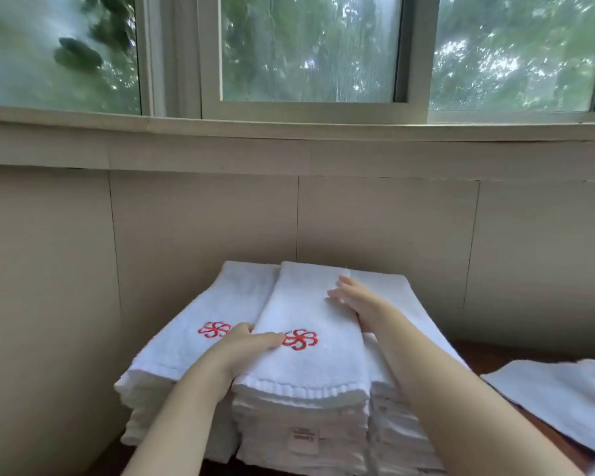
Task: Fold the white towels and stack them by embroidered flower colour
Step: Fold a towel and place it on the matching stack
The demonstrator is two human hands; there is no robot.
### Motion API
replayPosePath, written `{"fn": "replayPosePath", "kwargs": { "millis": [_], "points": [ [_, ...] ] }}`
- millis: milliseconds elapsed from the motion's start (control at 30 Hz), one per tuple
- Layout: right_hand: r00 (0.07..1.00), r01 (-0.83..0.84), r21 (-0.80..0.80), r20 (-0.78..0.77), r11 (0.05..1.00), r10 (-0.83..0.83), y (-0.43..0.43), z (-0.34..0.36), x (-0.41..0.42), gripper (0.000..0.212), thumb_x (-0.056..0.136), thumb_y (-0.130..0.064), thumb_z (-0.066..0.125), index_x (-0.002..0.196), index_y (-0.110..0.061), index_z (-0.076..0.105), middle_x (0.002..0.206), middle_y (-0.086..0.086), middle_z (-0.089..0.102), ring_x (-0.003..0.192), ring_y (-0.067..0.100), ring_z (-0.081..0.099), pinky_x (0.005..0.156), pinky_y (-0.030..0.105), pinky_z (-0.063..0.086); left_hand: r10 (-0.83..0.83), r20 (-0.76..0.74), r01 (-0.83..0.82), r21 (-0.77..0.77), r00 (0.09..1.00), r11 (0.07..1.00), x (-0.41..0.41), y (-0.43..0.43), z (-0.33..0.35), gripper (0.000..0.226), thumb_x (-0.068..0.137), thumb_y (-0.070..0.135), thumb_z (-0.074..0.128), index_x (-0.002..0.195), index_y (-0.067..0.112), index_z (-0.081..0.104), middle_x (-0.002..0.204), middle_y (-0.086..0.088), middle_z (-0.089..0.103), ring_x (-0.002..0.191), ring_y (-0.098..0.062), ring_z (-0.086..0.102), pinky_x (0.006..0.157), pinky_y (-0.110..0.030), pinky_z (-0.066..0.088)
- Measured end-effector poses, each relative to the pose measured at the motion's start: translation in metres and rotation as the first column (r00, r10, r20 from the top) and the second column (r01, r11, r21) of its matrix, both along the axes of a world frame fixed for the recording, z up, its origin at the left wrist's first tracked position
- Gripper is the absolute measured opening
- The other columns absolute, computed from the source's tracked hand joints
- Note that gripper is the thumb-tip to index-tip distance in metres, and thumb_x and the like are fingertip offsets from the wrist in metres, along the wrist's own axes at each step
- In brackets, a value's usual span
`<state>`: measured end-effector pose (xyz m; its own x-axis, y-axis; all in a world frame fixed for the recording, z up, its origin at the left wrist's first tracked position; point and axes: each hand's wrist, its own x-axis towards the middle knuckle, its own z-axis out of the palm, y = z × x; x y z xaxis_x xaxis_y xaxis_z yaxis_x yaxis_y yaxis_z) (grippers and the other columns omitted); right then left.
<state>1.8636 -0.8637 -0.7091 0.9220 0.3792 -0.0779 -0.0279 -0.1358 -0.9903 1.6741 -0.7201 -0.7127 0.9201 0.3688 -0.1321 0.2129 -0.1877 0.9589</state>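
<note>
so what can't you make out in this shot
Head view only.
- Right stack: flower colour hidden by the right forearm.
- Loose towel: cut off by the right edge, no flower showing.
- Label on the middle stack: too small and blurred to read.
- Left hand: fingers hidden under the top towel's edge.

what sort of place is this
Probably a room in a home, though unsure: sliding windows onto trees, a plain panelled wall, and stacks of folded white towels on a wooden table.
</note>
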Motion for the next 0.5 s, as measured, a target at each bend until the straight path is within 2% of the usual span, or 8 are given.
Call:
{"fn": "replayPosePath", "kwargs": {
  "millis": [67, 167, 200, 233, 300, 400, 467, 500],
  "points": [
    [0.999, 0.033, -0.054, 0.022, 0.998, -0.032, 0.005, -0.001, 0.011, 0.049, 0.091, 0.0, 0.046, 0.135, -0.021, 0.047, 0.104, 0.007, 0.053, 0.092, 0.028, 0.058, 0.081, 0.034, 0.049, 0.03, 0.033, -0.03, -0.001, 0.999, 1.0, -0.002, -0.001, -0.004, 0.05, 0.087, 0.025, 0.067, 0.129, 0.009, 0.045, 0.109, -0.003, 0.063, 0.084, -0.013, 0.064, 0.056, -0.017, 0.049],
    [0.953, 0.152, -0.087, 0.276, 0.985, -0.123, 0.013, 0.003, 0.024, 0.058, 0.084, 0.007, 0.039, 0.133, -0.019, 0.054, 0.112, 0.007, 0.058, 0.082, 0.018, 0.056, 0.067, 0.023, 0.045, 0.051, 0.061, -0.056, 0.078, 0.997, 0.995, -0.003, -0.002, -0.005, 0.074, 0.087, 0.027, 0.064, 0.149, 0.018, 0.023, 0.146, -0.004, 0.038, 0.116, -0.02, 0.051, 0.083, -0.024, 0.04],
    [0.923, 0.186, -0.102, 0.36, 0.977, -0.138, 0.016, 0.004, 0.027, 0.058, 0.083, 0.007, 0.039, 0.134, -0.019, 0.053, 0.123, 0.006, 0.057, 0.087, 0.017, 0.057, 0.069, 0.022, 0.044, 0.061, 0.081, -0.07, 0.115, 0.995, 0.991, -0.002, -0.002, -0.008, 0.076, 0.088, 0.028, 0.063, 0.15, 0.019, 0.019, 0.151, -0.003, 0.031, 0.121, -0.021, 0.046, 0.087, -0.024, 0.035],
    [0.901, 0.202, -0.164, 0.418, 0.965, -0.117, 0.018, 0.004, 0.03, 0.057, 0.085, 0.004, 0.04, 0.136, -0.019, 0.05, 0.133, 0.005, 0.052, 0.1, 0.018, 0.056, 0.078, 0.021, 0.043, 0.07, 0.092, -0.083, 0.152, 0.993, 0.985, -0.002, -0.002, -0.01, 0.077, 0.088, 0.029, 0.062, 0.15, 0.02, 0.018, 0.153, -0.003, 0.028, 0.127, -0.021, 0.042, 0.089, -0.024, 0.033],
    [0.892, 0.205, -0.383, 0.453, 0.901, -0.011, 0.02, 0.0, 0.035, 0.054, 0.091, -0.003, 0.042, 0.142, -0.02, 0.042, 0.145, 0.006, 0.042, 0.126, 0.023, 0.045, 0.097, 0.023, 0.036, 0.091, 0.099, -0.108, 0.191, 0.991, 0.976, 0.0, -0.002, -0.015, 0.076, 0.088, 0.032, 0.061, 0.15, 0.021, 0.018, 0.155, -0.002, 0.026, 0.134, -0.022, 0.038, 0.093, -0.027, 0.033],
    [0.901, 0.207, -0.489, 0.434, 0.847, 0.03, 0.021, -0.004, 0.042, 0.054, 0.093, -0.006, 0.043, 0.145, -0.021, 0.038, 0.147, 0.007, 0.039, 0.132, 0.025, 0.04, 0.095, 0.022, 0.033, 0.101, 0.091, -0.12, 0.222, 0.991, 0.968, 0.001, -0.003, -0.018, 0.075, 0.088, 0.034, 0.061, 0.149, 0.021, 0.021, 0.153, -0.002, 0.029, 0.132, -0.023, 0.04, 0.095, -0.03, 0.035],
    [0.854, 0.291, -0.517, 0.52, 0.805, 0.026, 0.022, -0.004, 0.037, 0.05, 0.093, -0.01, 0.045, 0.142, -0.018, 0.041, 0.144, 0.01, 0.04, 0.128, 0.028, 0.044, 0.094, 0.025, 0.037, 0.102, 0.073, -0.118, 0.269, 0.992, 0.956, 0.002, -0.006, -0.017, 0.072, 0.088, 0.033, 0.06, 0.147, 0.022, 0.022, 0.143, -0.003, 0.041, 0.117, -0.023, 0.049, 0.091, -0.029, 0.039],
    [0.799, 0.38, -0.542, 0.601, 0.749, 0.03, 0.023, -0.003, 0.033, 0.045, 0.093, -0.013, 0.046, 0.138, -0.016, 0.045, 0.141, 0.013, 0.04, 0.123, 0.031, 0.047, 0.092, 0.029, 0.04, 0.1, 0.066, -0.115, 0.296, 0.993, 0.948, 0.001, -0.007, -0.015, 0.07, 0.088, 0.032, 0.059, 0.147, 0.023, 0.022, 0.128, -0.001, 0.05, 0.104, -0.021, 0.053, 0.088, -0.03, 0.041]
  ]
}}
